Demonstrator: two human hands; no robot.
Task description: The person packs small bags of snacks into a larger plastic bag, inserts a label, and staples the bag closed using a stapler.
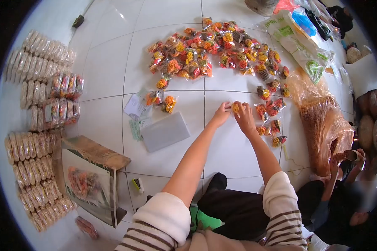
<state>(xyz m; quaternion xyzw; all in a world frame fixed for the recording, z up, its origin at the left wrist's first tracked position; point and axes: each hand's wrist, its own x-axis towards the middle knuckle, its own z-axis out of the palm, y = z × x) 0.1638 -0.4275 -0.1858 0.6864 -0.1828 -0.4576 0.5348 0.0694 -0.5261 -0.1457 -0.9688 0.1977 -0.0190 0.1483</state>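
Note:
Over the white tiles, my right hand [246,120] pinches a small clear packet [235,108] with something yellow-orange inside. My left hand [223,113] is closed with its fingertips at the left edge of the same packet. Just right of my hands, several similar packets [275,107] lie in a loose column. A large spread of such packets [192,54], filled with orange, yellow, red and dark curly pieces, covers the floor ahead. Left of my hands are two more packets [169,103], beside a pale grey flat sheet or pouch [165,131] and printed cards [134,106].
Rows of packed pale bags [33,150] line the left wall. A box with a printed picture [90,180] and a stapler-like object [138,185] stand at lower left. On the right, a big clear sack [322,125] holds brown pieces; a person [331,184] there holds a cup.

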